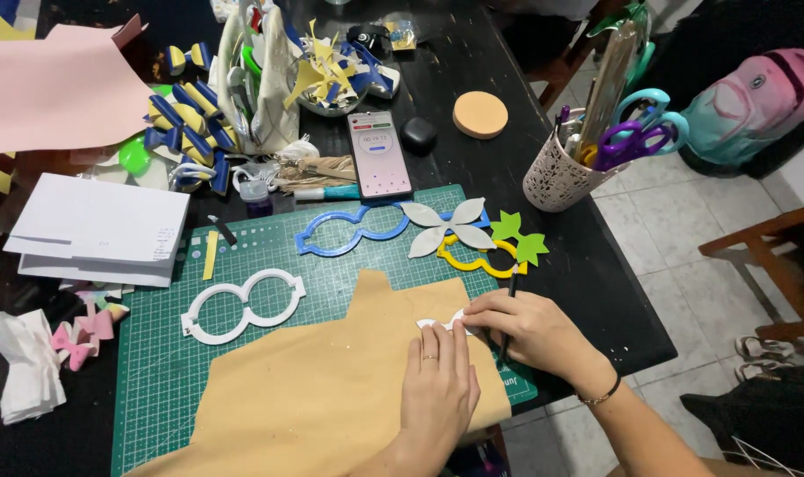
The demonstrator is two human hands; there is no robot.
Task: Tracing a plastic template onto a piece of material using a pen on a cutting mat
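1. Far left of the black desk (472, 84): a pink sheet (49, 84) is laid flat, a stack of white paper (97, 225) is set below it, and small pink bows (84, 334) are gathered beside a white cloth (26, 367).
2. A green cutting mat (168, 371) is spread under the work, presumably to protect the desk. On it a white glasses-shaped frame (243, 305) and a blue one (349, 228) are laid out flat, kept apart from each other.
3. A tan foam sheet (322, 380) is spread over the mat's lower part, nearest the person.
4. The left hand (437, 389) is pressed flat on the tan sheet, fingers together and extended, apparently pinning a small white template (439, 323) so it cannot slip.
5. The right hand (530, 331) is closed on a black pen (509, 305), fingers clamped round it, tip brought to the template's edge.
6. Above: a phone (380, 155), grey petals (446, 227), a yellow frame (472, 259), green leaves (518, 237).
7. Far right: a white cup holding scissors (556, 172) is stood within reach.
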